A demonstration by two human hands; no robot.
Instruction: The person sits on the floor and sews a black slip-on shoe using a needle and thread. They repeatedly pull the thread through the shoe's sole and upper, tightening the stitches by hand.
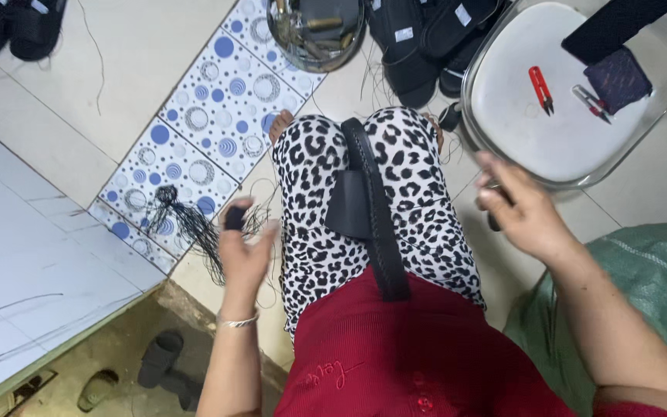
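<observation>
A black sandal sole (368, 208) with a strap lies along my lap, on leopard-print trousers. My left hand (245, 247) is out to the left of my knee, its fingers pinched on a small black piece (235, 218). Thin black threads (187, 220) trail from that piece over the tiled floor. My right hand (523, 208) is raised to the right of my lap, closed round a dark slim tool (496, 220) that is mostly hidden by the fingers.
A white plastic stool (557, 147) at the right carries red snips (540, 89), another small cutter (592, 103) and a dark cloth (617, 77). A metal bowl of tools (316, 35) and several black sandals (418, 46) lie ahead. A green sack (642, 262) sits at my right.
</observation>
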